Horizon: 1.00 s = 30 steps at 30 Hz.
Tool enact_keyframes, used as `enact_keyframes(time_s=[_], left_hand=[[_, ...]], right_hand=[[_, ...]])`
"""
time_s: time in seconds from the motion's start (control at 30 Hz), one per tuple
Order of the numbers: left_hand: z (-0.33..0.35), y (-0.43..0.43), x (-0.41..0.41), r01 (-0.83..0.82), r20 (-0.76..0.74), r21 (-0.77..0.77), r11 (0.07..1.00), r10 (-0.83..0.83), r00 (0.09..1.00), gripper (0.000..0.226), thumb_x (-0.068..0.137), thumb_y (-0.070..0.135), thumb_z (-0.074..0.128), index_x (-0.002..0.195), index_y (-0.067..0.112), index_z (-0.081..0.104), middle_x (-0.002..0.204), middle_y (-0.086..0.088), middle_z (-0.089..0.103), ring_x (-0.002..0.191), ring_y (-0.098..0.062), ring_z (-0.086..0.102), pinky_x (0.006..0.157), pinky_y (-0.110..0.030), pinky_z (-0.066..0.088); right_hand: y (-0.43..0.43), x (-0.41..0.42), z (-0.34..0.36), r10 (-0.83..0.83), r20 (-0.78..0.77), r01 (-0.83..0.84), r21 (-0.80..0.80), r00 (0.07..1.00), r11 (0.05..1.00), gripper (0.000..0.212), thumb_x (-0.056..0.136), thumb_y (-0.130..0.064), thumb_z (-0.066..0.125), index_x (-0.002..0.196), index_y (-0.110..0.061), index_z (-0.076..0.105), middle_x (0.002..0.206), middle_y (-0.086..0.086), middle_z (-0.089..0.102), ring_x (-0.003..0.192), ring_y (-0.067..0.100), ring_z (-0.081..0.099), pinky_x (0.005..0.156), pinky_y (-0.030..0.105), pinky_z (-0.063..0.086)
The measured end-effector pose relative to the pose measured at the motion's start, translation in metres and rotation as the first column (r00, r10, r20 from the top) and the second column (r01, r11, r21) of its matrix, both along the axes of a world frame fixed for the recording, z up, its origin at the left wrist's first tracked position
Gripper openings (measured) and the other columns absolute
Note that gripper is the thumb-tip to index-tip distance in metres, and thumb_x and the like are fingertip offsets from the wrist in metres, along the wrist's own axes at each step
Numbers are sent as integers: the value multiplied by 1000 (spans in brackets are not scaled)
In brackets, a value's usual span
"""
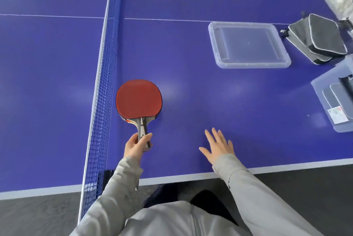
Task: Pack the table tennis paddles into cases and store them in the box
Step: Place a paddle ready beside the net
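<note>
A red-faced table tennis paddle (139, 98) lies on the blue table beside the net, with what looks like a second paddle stacked under it. My left hand (136, 145) grips its handle near the table's front edge. My right hand (218, 146) hovers over the table to the right, fingers spread and holding nothing. Grey paddle cases (317, 38) with white piping are stacked at the far right. A clear plastic box (333, 100) sits at the right edge with dark items inside.
A clear plastic lid (248, 45) lies flat left of the cases. The blue net (104, 87) runs from front to back just left of the paddle. The table's white front edge (191, 175) is close to my body; grey floor lies below.
</note>
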State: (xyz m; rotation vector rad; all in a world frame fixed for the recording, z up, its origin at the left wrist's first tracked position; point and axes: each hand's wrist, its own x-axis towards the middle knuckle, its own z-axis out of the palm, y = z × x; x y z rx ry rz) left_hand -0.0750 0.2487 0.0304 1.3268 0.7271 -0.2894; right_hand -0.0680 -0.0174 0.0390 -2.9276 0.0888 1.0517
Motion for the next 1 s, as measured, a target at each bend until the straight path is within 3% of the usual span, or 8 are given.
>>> enact_keyframes(time_s=[0.17, 0.37, 0.53, 0.67, 0.77, 0.83, 0.93, 1.0], left_hand=[[-18, 18, 22, 15, -52, 51, 999, -12, 999, 29, 64, 30, 72, 78, 8, 58, 69, -6, 56, 49, -7, 60, 55, -21, 51], [-29, 23, 24, 22, -101, 91, 996, -13, 995, 27, 63, 30, 74, 76, 11, 62, 63, 1, 60, 59, -16, 59, 71, -33, 50], [-27, 28, 27, 116, -135, 231, 966, -86, 987, 48, 44, 55, 72, 74, 19, 65, 70, 2, 51, 62, -11, 49, 67, -23, 42], [-28, 27, 25, 57, -139, 255, 965, -21, 990, 37, 67, 23, 83, 98, 10, 66, 77, -1, 61, 67, -14, 57, 67, -27, 54], [-29, 30, 21, 39, -140, 335, 941, 9, 990, 45, 56, 38, 79, 95, 18, 66, 95, -6, 66, 82, -16, 60, 82, -36, 54], [-27, 30, 21, 48, -141, 348, 936, 2, 990, 44, 56, 38, 78, 93, 21, 64, 101, -8, 65, 89, -17, 60, 82, -31, 52], [-27, 32, 23, 71, -139, 374, 925, -19, 990, 31, 70, 22, 82, 96, 16, 64, 103, -9, 61, 89, -16, 57, 69, -17, 44], [-29, 32, 24, 83, -134, 406, 910, -30, 991, 30, 74, 17, 79, 100, 10, 65, 102, -7, 56, 89, -16, 57, 67, -16, 43]], right_hand=[[5, 39, -4, -29, 7, 29, -6, 1000, 1000, 73, 93, -57, 35, 149, -31, -4, 158, -4, -10, 146, 18, -10, 117, 48, 12], [14, 61, -14, -23, 13, 23, -9, 1000, 1000, 77, 91, -58, 40, 148, -31, -5, 158, -3, -11, 146, 19, -10, 117, 49, 13], [19, 65, -21, 13, 4, -13, -25, 1000, 1000, 80, 89, -58, 43, 149, -30, -3, 158, -1, -13, 146, 20, -11, 117, 48, 16], [18, 61, -26, 49, 32, -48, -44, 998, 998, 85, 88, -57, 47, 149, -27, -3, 158, 1, -15, 146, 23, -11, 115, 47, 21], [18, 59, -28, 60, 43, -58, -53, 997, 997, 87, 87, -58, 47, 149, -27, -5, 157, 1, -18, 146, 24, -12, 115, 46, 20], [18, 58, -28, 65, 46, -62, -59, 997, 996, 87, 87, -59, 47, 149, -27, -7, 157, 1, -18, 145, 24, -13, 115, 46, 19], [17, 57, -29, 67, 53, -64, -62, 996, 996, 87, 88, -59, 45, 148, -28, -8, 157, 1, -19, 145, 23, -14, 116, 45, 18], [17, 57, -30, 71, 52, -67, -66, 996, 996, 87, 88, -60, 44, 148, -28, -9, 157, 1, -19, 145, 23, -14, 116, 45, 18]])
